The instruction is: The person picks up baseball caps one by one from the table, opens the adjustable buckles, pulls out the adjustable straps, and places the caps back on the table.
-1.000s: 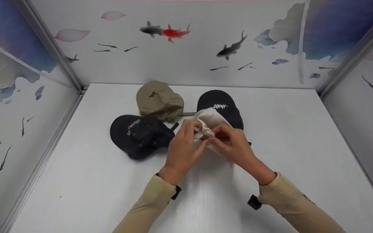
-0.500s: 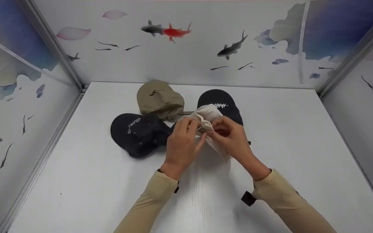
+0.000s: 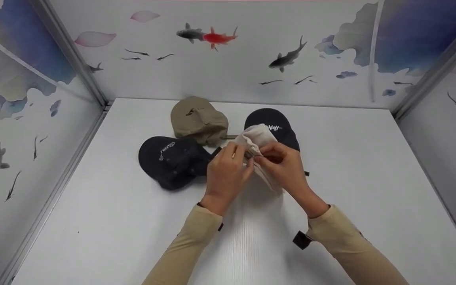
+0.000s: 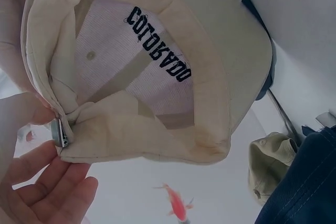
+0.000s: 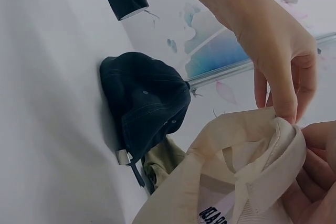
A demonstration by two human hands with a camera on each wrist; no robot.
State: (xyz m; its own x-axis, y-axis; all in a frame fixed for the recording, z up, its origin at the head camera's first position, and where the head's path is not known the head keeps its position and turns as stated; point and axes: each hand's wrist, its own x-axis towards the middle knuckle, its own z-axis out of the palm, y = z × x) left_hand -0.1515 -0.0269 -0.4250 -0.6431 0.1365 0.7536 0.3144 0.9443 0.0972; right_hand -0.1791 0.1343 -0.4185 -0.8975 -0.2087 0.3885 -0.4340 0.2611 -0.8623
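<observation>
From my station I saw a khaki cap (image 3: 198,120) on the white table (image 3: 113,229), one dark cap (image 3: 166,160) near its left, a second dark cap (image 3: 267,117) rightward, and fish (image 3: 219,38) decorating the back wall (image 3: 244,75).

Pinches a cream cap (image 3: 263,133) in left-hand grip (image 3: 227,174) and right-hand grip (image 3: 285,168) over a white desk (image 3: 113,237). Has one dark cap (image 3: 168,162) at left, a tan cap (image 3: 196,122) and another dark cap (image 3: 265,116) behind.
</observation>
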